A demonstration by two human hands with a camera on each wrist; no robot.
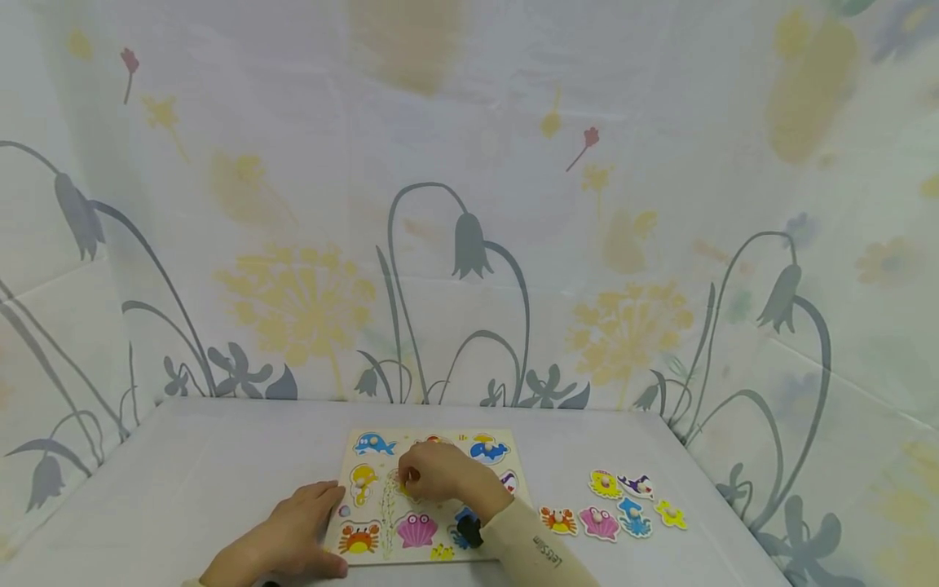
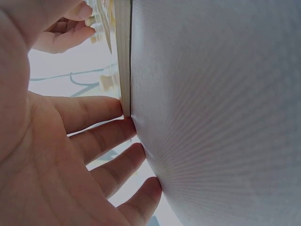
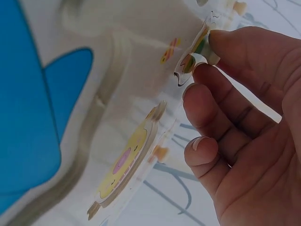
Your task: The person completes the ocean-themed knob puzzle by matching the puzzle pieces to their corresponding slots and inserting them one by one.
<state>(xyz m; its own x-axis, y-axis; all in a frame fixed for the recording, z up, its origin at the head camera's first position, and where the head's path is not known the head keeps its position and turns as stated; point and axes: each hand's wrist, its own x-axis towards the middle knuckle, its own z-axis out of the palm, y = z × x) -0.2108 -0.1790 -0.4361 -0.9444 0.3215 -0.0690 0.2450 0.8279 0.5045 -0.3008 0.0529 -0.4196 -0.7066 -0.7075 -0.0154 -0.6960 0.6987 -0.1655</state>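
Note:
A flat wooden puzzle board [image 1: 392,556] with sea-animal pictures lies on the table. My right hand [image 1: 440,471] is over its middle, thumb and index finger pinching a small puzzle piece [image 3: 188,65] with green and orange on it. The piece is tilted in the right wrist view; whether it touches the board I cannot tell. My left hand [image 1: 289,530] rests at the board's left side, fingers fairly straight. In the left wrist view, its fingertips [image 2: 117,107] touch the board's edge [image 2: 123,56] and the tabletop. A knobbed seahorse [image 1: 362,486] and blue whale [image 1: 484,452] are on the board.
Right of the board lie loose knobbed pieces: a crab [image 1: 559,522], a pink shell [image 1: 599,525], a blue piece [image 1: 634,522], a yellow starfish [image 1: 671,515], a round yellow piece [image 1: 604,483] and a purple one [image 1: 638,487]. A flower-printed curtain [image 1: 469,326] stands behind.

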